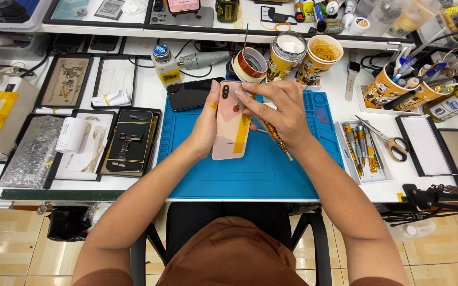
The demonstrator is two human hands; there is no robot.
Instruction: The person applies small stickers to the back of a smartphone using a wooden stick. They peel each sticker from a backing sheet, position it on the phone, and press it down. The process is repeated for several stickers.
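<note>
Rose-gold smartphone [231, 127], slim glass-backed slab, back upward with strips of yellow tape across it: held above the blue silicone repair mat [271, 169], at its far middle.
Left hand [206, 124]: curled around the phone's left edge, gripping it from beneath and beside.
Right hand [281, 108]: fingers bent, tips pressing on the phone's upper back near the camera; an amber-handled slim tool [276, 139] is tucked under the palm, pointing toward the near right.
Black smartphone [191, 93]: lying face up, just left of the held one, at the mat's far corner.
Dark dismantled phone frame [129, 142]: in a black tray, left of the mat.
Scissors [389, 140]: on the white worktop [149, 95], right.
Risk, as judged: uneven fingertip pressure could crack the glass back; the tucked tool might scratch it; a loosened grip could drop the phone onto the mat.
</note>
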